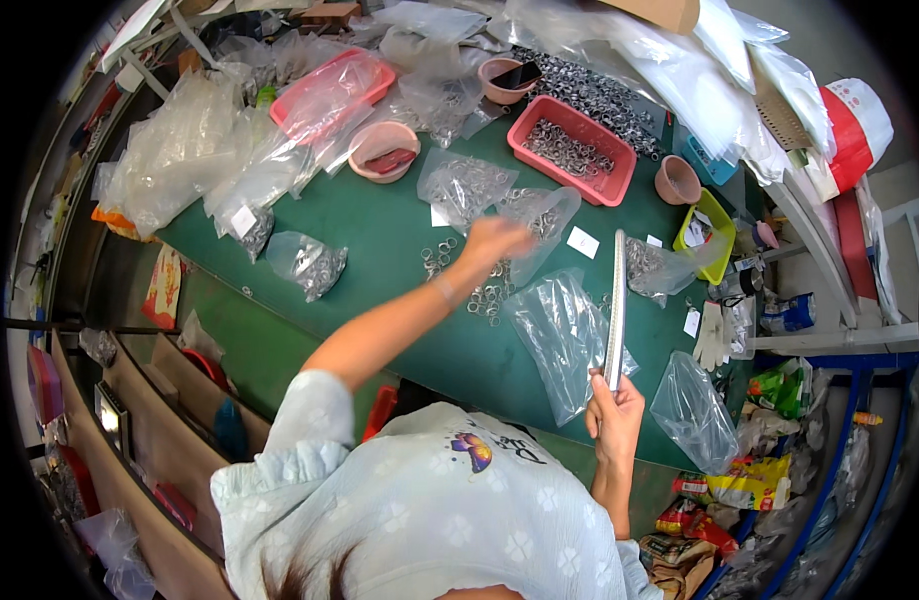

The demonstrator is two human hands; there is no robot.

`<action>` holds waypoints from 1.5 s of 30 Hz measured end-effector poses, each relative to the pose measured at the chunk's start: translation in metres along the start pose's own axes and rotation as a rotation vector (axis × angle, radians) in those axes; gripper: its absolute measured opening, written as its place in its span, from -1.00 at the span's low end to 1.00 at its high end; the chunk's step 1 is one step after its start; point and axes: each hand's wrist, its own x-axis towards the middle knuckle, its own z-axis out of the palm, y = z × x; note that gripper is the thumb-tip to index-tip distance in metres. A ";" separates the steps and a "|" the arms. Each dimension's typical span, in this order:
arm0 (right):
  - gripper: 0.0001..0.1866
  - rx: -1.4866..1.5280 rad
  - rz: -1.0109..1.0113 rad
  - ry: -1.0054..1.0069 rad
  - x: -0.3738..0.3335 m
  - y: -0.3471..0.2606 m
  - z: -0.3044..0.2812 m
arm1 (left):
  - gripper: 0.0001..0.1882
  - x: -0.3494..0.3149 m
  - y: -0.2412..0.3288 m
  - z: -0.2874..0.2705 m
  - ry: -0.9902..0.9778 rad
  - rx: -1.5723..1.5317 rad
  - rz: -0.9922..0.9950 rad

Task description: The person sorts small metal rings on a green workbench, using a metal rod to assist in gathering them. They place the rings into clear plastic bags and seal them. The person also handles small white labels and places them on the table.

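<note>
My left hand (501, 240) is stretched over the table, blurred by motion. It is over the edge of a clear plastic bag of small metal rings (546, 215), and whether it holds anything is unclear. Loose metal rings (490, 300) lie in small clusters below it. Closed fingers of my right hand (617, 405) grip the lower end of a long, narrow, ruler-like strip (617, 310), pale with silvery edges, standing nearly lengthwise. Beside the strip lies a flat clear bag (560, 335). Another bag of rings (467, 185) rests beyond my left hand.
A pink tray of rings (540, 150) and a big heap of rings (590, 90) are at the back. Pink bowls (384, 150), a yellow-green basket (718, 235), white paper slips (583, 242) and filled bags (308, 263) stand around the green table (380, 250).
</note>
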 end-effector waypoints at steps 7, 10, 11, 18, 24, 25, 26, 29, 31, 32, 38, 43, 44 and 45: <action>-0.82 -0.027 0.011 0.031 -0.003 0.006 0.007 | -0.66 0.089 0.044 0.011 0.164 0.169 0.090; -0.83 -0.046 0.046 0.009 0.003 0.018 0.012 | -0.74 0.039 0.008 -0.023 0.098 0.288 0.246; -0.83 -0.061 0.042 0.008 0.005 0.021 0.014 | -0.76 0.012 0.009 -0.033 0.117 0.270 0.254; -0.74 -0.113 0.055 -0.200 0.026 0.031 0.054 | -0.82 -0.154 0.057 -0.175 0.922 0.832 0.477; -0.70 -0.215 0.133 -0.287 0.037 0.042 0.097 | -0.80 -0.181 0.063 -0.293 0.815 1.357 0.116; -0.71 -0.227 0.143 -0.287 0.038 0.044 0.104 | -0.81 -0.174 0.066 -0.297 0.719 1.441 -0.008; -0.71 -0.243 0.154 -0.286 0.038 0.045 0.111 | -0.81 -0.168 0.069 -0.297 0.617 1.516 -0.134; -0.71 -0.271 0.191 -0.278 0.037 0.047 0.129 | -0.82 -0.153 0.060 -0.301 0.379 1.601 -0.115; -0.71 -0.268 0.225 -0.267 0.035 0.046 0.138 | -0.83 -0.147 0.051 -0.304 0.284 1.710 -0.102; -0.71 -0.264 0.241 -0.261 0.034 0.046 0.142 | -0.82 -0.147 0.049 -0.306 0.272 1.735 -0.094; -0.70 -0.271 0.250 -0.255 0.034 0.049 0.158 | -0.78 -0.146 0.040 -0.309 0.342 1.751 -0.123; -0.71 -0.262 0.261 -0.278 0.036 0.050 0.166 | -0.81 -0.144 0.016 -0.323 0.315 1.694 0.066; -0.71 -0.263 0.261 -0.286 0.037 0.051 0.167 | -0.81 -0.143 0.021 -0.317 0.327 1.721 0.027; -0.72 -0.261 0.260 -0.290 0.037 0.052 0.167 | -0.82 -0.141 0.026 -0.312 0.340 1.747 -0.014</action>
